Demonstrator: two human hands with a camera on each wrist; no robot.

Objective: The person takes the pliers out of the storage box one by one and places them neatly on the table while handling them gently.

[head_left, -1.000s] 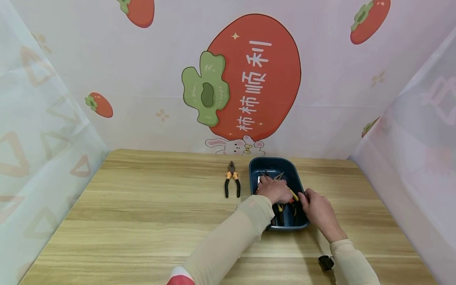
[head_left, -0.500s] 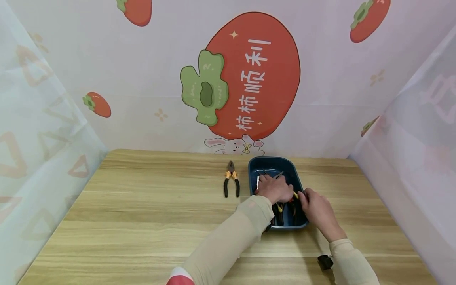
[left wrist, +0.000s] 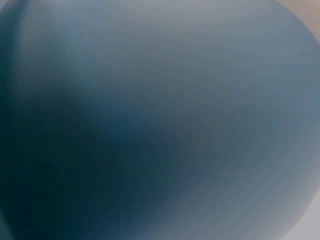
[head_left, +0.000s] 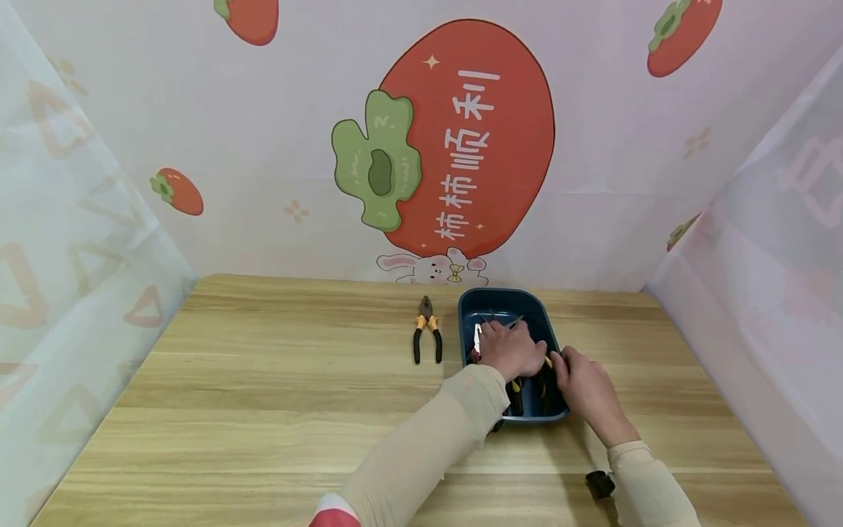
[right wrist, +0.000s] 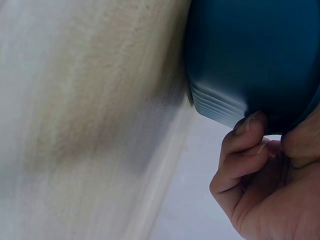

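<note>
A dark blue plastic bin (head_left: 507,296) stands near the table's back edge with several tools in it, among them dark and yellow handles (head_left: 516,399) and slim metal tips (head_left: 516,320). My left hand (head_left: 514,353) reaches down into the bin over these tools; its fingertips are hidden, so I cannot tell what they hold. My right hand (head_left: 586,380) grips the bin's right rim. In the right wrist view its curled fingers (right wrist: 250,135) and thumb pinch the edge of the wall. The left wrist view is only a blurred blue surface (left wrist: 200,100).
Pliers (head_left: 427,329) with black and orange handles lie on the wooden table (head_left: 276,380), left of the bin. The printed backdrop (head_left: 263,132) rises behind the table, with pale sheets on both sides. A small black object (head_left: 599,484) is at the right sleeve.
My left hand has shifted slightly inside the bin, covering more of the yellow handle at its right. The right hand keeps its grip on the rim. The head view has drifted slightly.
</note>
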